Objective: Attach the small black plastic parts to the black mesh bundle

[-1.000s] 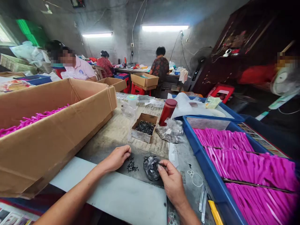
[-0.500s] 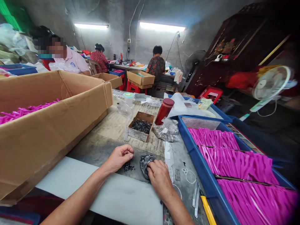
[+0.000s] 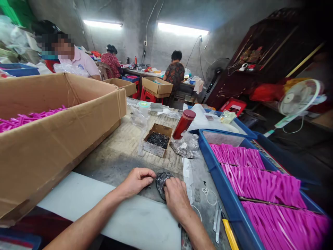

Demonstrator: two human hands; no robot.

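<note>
My left hand (image 3: 138, 181) is at the near side of the table, thumb and forefinger brought close together beside a crumpled black plastic bag (image 3: 161, 180). Anything between those fingertips is too small to make out. On the bag's right edge, my right hand (image 3: 178, 197) has its fingers curled over the plastic, tips hidden. Small black pieces (image 3: 148, 186) lie under my left hand, mostly covered by it. Further back, a small cardboard box (image 3: 156, 150) holds many thin black pieces. A clear bag of small metallic-looking parts (image 3: 185, 147) rests to its right.
A large carton (image 3: 78, 128) of magenta strips stands left. On the right, a blue crate (image 3: 221, 194) holds rows of magenta strips (image 3: 262, 175). A dark red flask (image 3: 184, 124) tilts behind the parts bag. A yellow-handled tool (image 3: 229, 233) lies near right. Several people sit beyond.
My left hand has moved right, from above the loose black pieces to the edge of the black bag, its forefinger stretching out further. My right hand stays on the bag.
</note>
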